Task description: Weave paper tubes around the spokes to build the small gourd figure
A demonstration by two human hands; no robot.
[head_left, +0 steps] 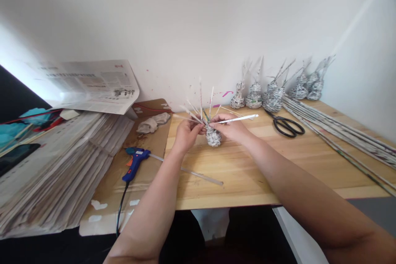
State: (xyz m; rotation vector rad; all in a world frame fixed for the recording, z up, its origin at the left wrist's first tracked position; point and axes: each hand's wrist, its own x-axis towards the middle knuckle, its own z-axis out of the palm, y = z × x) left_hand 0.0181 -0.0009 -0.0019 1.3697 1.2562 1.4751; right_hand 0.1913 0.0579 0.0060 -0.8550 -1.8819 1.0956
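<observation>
A small round woven paper piece (213,137) is held just above or on the wooden table, with several thin paper sticks (201,101) fanning up and outward from its top. My left hand (186,133) pinches the base of the sticks from the left. On the right side, my right hand (230,127) closes its fingers at the neck of the same piece. A white paper stick (247,118) runs out to the right across my right hand. The fingertips of both hands nearly meet, and they partly hide the neck.
Black scissors (287,127) and long paper rods (337,134) lie right. Finished-looking woven pieces (255,95) stand by the wall. On the left are a blue glue gun (135,165), its cord, cardboard (107,194) and stacked newspapers (68,173). A glue stick (207,177) lies near the front.
</observation>
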